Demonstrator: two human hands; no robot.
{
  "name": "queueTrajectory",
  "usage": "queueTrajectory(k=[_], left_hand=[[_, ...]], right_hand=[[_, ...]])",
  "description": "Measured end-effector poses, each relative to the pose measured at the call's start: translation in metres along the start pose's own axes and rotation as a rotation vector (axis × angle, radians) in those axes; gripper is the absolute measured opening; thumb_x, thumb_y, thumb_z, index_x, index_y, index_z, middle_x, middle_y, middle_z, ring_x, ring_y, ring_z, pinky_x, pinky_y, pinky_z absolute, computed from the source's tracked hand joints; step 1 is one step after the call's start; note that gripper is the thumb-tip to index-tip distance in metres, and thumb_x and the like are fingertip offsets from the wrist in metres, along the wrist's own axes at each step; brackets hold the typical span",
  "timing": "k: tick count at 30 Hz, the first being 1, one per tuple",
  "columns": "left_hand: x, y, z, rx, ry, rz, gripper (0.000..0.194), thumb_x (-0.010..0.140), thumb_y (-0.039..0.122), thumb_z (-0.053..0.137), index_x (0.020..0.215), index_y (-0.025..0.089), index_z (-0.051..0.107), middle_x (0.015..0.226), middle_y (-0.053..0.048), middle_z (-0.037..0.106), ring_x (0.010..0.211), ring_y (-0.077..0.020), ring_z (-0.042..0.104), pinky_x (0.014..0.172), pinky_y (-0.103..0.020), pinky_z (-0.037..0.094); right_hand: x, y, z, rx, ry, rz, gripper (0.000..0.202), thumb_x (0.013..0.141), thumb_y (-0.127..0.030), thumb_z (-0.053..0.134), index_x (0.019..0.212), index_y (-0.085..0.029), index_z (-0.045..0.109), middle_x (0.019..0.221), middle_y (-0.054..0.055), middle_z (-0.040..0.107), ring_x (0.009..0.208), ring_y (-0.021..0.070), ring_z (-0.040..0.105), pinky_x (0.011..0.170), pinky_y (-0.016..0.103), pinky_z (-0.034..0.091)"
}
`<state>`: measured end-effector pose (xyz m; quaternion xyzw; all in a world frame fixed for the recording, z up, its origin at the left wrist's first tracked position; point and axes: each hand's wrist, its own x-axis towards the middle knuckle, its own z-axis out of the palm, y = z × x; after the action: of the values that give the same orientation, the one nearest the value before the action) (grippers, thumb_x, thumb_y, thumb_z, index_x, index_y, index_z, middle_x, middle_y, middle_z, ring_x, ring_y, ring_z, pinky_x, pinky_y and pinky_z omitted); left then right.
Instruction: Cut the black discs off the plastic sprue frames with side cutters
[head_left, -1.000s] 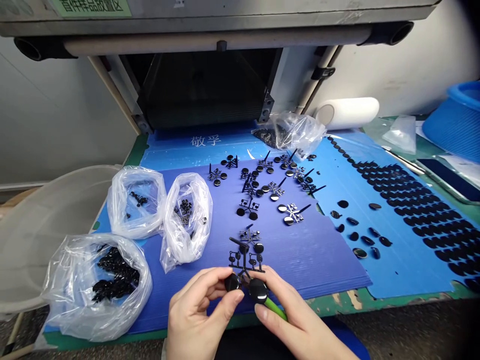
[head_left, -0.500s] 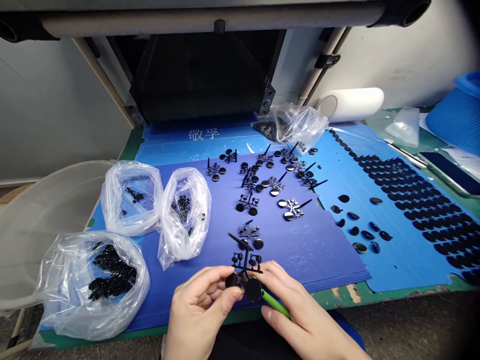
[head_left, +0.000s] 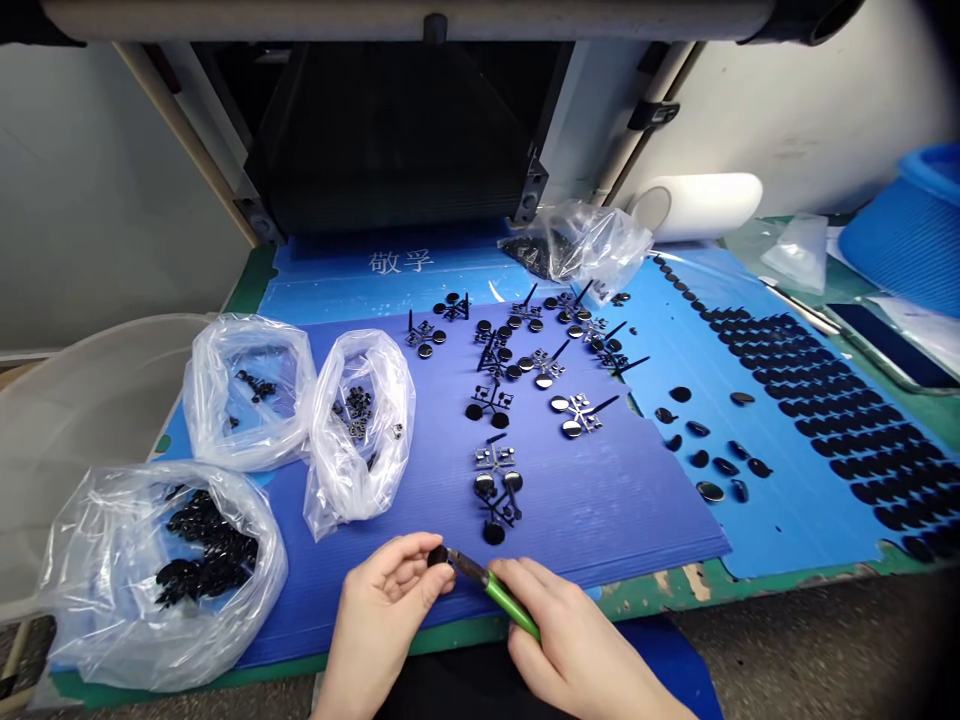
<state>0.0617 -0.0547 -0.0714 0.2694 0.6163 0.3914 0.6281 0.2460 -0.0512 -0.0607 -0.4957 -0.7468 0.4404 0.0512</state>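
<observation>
Between thumb and forefinger, my left hand point(head_left: 384, 612) pinches a small round black plastic disc point(head_left: 437, 556). Wrapped round the green handles of a pair of side cutters point(head_left: 511, 604) is my right hand point(head_left: 568, 640). The jaws of the cutters touch or nearly touch the right edge of the disc; whether they are closed, I cannot tell. Just beyond my hands, a black sprue frame point(head_left: 495, 508) lies on the purple sheet point(head_left: 600, 510), one disc at its near end. Several more sprue frames with shiny discs point(head_left: 577, 412) are spread farther back.
At left stand three open clear bags: one with black discs point(head_left: 214, 545), two with small black parts point(head_left: 256, 385) point(head_left: 356, 410). Loose discs point(head_left: 725, 466) and rows of overlapping discs point(head_left: 862, 420) lie on the blue sheet at right. A phone point(head_left: 896, 345) rests near the right edge.
The sprue frame held between my hands now lies on the purple sheet. A single disc stays in my left hand, which has shifted slightly left, and the cutters' jaws now point at it.
</observation>
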Motion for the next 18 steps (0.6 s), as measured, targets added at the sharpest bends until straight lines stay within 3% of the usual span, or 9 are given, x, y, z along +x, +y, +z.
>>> queueTrajectory(k=[5, 8, 12, 14, 18], left_hand=[[-0.003, -0.004, -0.005, 0.012, 0.013, 0.037, 0.016, 0.072, 0.026, 0.061, 0.085, 0.018, 0.054, 0.074, 0.002, 0.062, 0.062, -0.0095, 0.061, 0.063, -0.019, 0.05], [-0.005, -0.001, 0.003, 0.133, -0.058, 0.143, 0.012, 0.08, 0.026, 0.048, 0.09, 0.02, 0.047, 0.075, 0.002, 0.054, 0.056, -0.0081, 0.053, 0.052, -0.019, 0.046], [-0.001, 0.003, 0.032, 0.58, -0.15, 0.376, 0.008, 0.077, 0.022, 0.05, 0.085, 0.02, 0.047, 0.069, 0.002, 0.049, 0.053, -0.0103, 0.048, 0.046, -0.02, 0.043], [0.004, 0.004, 0.051, 0.66, -0.187, 0.471, 0.01, 0.074, 0.023, 0.057, 0.081, 0.02, 0.051, 0.068, 0.001, 0.05, 0.056, -0.0123, 0.049, 0.052, -0.024, 0.043], [0.016, -0.002, 0.082, 0.776, -0.287, 0.683, 0.021, 0.078, 0.023, 0.054, 0.098, 0.023, 0.06, 0.074, -0.004, 0.058, 0.07, -0.0202, 0.054, 0.06, -0.03, 0.042]], right_hand=[[-0.018, 0.004, -0.024, 0.062, -0.047, -0.007, 0.044, 0.061, -0.003, 0.043, 0.097, -0.025, 0.055, 0.09, 0.001, 0.061, 0.083, 0.0203, 0.056, 0.075, 0.029, 0.043], [-0.034, 0.013, -0.033, 0.359, 0.09, 0.039, 0.031, 0.068, -0.007, 0.048, 0.092, -0.025, 0.057, 0.088, 0.002, 0.06, 0.081, 0.0201, 0.054, 0.075, 0.031, 0.042], [-0.039, 0.025, -0.026, 0.928, 0.436, 0.154, 0.016, 0.072, -0.029, 0.059, 0.087, -0.022, 0.058, 0.069, 0.0, 0.052, 0.058, 0.0148, 0.045, 0.052, 0.026, 0.037], [-0.034, 0.029, -0.02, 1.002, 0.504, 0.164, 0.017, 0.076, -0.034, 0.057, 0.089, -0.023, 0.054, 0.065, -0.003, 0.047, 0.053, 0.0123, 0.04, 0.047, 0.024, 0.032], [-0.028, 0.035, -0.016, 1.015, 0.582, 0.16, 0.015, 0.081, -0.034, 0.053, 0.093, -0.025, 0.05, 0.068, -0.004, 0.043, 0.052, 0.0106, 0.037, 0.045, 0.022, 0.031]])
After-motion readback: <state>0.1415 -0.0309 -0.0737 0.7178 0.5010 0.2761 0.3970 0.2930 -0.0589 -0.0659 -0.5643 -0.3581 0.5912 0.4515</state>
